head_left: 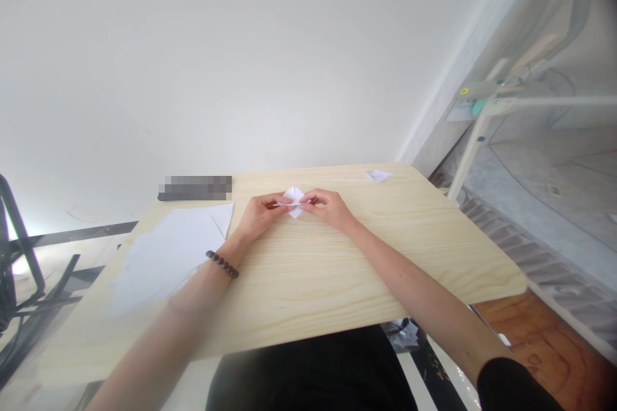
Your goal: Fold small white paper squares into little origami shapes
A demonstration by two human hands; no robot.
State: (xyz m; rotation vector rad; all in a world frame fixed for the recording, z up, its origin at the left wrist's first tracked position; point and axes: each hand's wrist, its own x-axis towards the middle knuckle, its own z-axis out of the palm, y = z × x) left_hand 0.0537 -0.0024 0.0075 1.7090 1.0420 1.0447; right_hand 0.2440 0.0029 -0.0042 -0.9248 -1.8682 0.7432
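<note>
A small folded piece of white paper [294, 200] sits near the far middle of the light wooden table [337, 270]. My left hand [261, 213] pinches its left edge, fingers closed on it. My right hand [328, 207] pinches its right edge the same way. A dark bead bracelet [222, 264] circles my left wrist.
A stack of white paper sheets [168, 253] lies on the table's left part. A small folded paper shape [378, 174] rests at the far right corner. A dark flat object [195, 188] lies along the far edge. A white metal frame [475, 141] stands to the right.
</note>
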